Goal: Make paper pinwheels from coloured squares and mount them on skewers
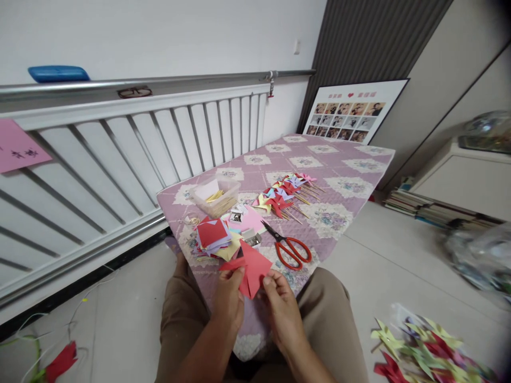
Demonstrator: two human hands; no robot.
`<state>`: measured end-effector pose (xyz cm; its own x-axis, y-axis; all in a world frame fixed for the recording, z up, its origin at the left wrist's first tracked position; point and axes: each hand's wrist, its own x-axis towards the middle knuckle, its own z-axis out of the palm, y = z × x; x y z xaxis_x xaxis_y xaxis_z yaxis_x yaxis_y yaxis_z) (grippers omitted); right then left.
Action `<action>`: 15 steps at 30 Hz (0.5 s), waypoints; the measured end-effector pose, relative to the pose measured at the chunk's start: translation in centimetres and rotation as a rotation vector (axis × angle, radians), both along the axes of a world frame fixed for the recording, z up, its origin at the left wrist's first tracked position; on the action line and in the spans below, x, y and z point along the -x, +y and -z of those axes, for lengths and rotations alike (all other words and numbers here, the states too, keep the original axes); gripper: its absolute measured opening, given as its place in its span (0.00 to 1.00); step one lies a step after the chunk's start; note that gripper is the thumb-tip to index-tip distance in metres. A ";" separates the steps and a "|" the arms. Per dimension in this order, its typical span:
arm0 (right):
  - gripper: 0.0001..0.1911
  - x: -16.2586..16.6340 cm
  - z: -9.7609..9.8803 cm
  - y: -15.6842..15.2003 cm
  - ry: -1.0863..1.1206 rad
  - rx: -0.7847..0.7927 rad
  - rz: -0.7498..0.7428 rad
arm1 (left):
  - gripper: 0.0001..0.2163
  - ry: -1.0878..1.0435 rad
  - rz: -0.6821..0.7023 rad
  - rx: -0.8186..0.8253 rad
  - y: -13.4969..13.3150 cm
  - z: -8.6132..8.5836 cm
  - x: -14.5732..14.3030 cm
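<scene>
Red paper (pixel 257 267) in both hands, just left of the scissors (pixel 282 240)

Landmark: scissors. They are lying on the bench (pixel 275 159), red handles facing the person, dark blades pointing away and to the left.

Left hand (pixel 230 298): the grip is pinching the left part of the red paper, thumb pressing on top. Right hand (pixel 280 299): the grip is pinching its right corner between thumb and fingers. The red paper is showing pointed corners and a flap on its left side. It is sitting left of the scissors and closer to the person; cannot tell whether it is touching the bench.

Left of the scissors, past the red paper, a stack (pixel 213 234) of coloured squares is lying with a red one uppermost. A pink sheet (pixel 251 217) is lying between stack and scissors. Farther off on that side, a clear box (pixel 230 186) is holding thin sticks (pixel 215 196).

Beyond the scissors, pinwheels (pixel 280 194) in several colours are lying in a row, their stems pointing right. Well right of the scissors, a heap (pixel 431 348) of similar shapes is resting on the floor (pixel 359 266).
</scene>
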<state>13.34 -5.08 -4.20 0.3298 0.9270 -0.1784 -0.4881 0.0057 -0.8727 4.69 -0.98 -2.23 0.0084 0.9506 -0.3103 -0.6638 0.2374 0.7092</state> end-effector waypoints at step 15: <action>0.17 -1.7 1.0 -1.2 -0.871 -0.334 -0.077 | 0.07 -0.006 0.056 0.018 0.2 -0.9 0.8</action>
